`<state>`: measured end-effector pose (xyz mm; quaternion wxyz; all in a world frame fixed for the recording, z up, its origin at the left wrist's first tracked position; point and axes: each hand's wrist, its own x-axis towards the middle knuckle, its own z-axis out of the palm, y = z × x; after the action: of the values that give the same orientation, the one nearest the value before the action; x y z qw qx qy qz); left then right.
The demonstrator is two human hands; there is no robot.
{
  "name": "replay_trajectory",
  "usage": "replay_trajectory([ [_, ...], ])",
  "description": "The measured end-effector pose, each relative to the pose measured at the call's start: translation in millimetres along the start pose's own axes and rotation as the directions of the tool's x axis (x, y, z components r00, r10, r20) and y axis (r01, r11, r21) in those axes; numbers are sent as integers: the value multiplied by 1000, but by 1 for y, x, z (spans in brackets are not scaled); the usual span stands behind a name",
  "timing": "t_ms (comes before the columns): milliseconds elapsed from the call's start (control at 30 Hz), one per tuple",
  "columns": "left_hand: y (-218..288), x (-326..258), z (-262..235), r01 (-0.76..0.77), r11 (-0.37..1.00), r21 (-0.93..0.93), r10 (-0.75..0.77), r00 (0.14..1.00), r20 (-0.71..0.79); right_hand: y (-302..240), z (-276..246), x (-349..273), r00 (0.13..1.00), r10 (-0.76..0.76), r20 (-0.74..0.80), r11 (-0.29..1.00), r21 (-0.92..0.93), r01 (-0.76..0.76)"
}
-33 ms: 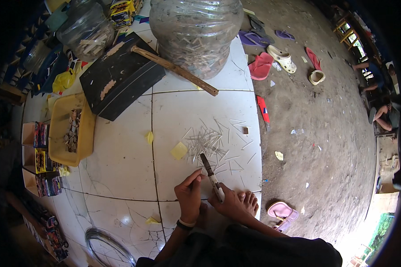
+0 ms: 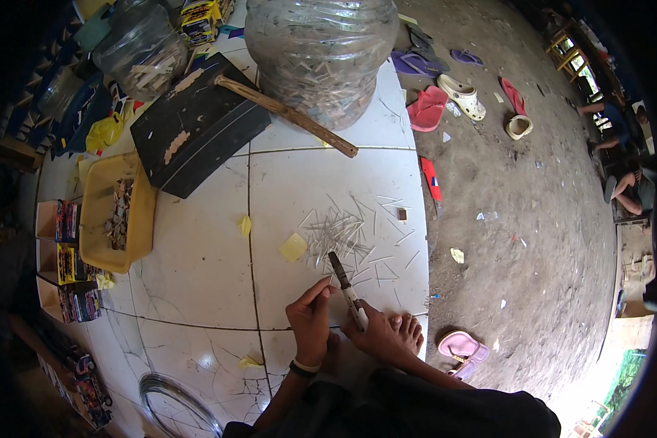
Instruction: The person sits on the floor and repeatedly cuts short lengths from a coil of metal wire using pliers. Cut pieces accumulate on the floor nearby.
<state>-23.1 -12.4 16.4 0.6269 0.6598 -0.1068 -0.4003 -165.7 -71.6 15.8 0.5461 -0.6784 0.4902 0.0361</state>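
In my right hand (image 2: 369, 330) is a white-handled cutter knife (image 2: 349, 292), its dark blade pointing away from me. The blade tip reaches the near edge of a loose heap of thin, pale, straight wire pieces (image 2: 336, 237) on the white tiles. Just left of the knife, my left hand (image 2: 311, 321) is closed, thumb and forefinger pinched together. Whatever it holds is too small to make out. A yellow paper square (image 2: 293, 247) lies against the heap's left side, and a small brown block (image 2: 402, 214) sits to its right. My bare foot (image 2: 407, 330) shows beside my right hand.
A wooden-handled hammer (image 2: 288, 117) lies across a black box (image 2: 197, 124), before a big clear plastic jar (image 2: 321, 66). To the left stand a yellow basin (image 2: 142, 226) and small boxes (image 2: 67, 264). A wire coil (image 2: 179, 401) lies near. A red cutter (image 2: 431, 179) lies along the tiled edge; sandals dot the floor.
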Motion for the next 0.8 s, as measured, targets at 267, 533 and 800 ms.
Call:
replay_trajectory([
  [267, 0, 7, 4, 0, 999, 46, 0, 1000, -13, 17, -3, 15, 999, -40, 18, 993, -106, 42],
  [533, 3, 11, -1, 89, 995, 37, -87, 995, -58, 9, -7, 12, 958, -244, -149, 968, 23, 250],
  [800, 4, 16, 3, 36, 999, -12, -37, 999, -21, 0, -5, -1, 983, -180, -23, 982, 62, 181],
])
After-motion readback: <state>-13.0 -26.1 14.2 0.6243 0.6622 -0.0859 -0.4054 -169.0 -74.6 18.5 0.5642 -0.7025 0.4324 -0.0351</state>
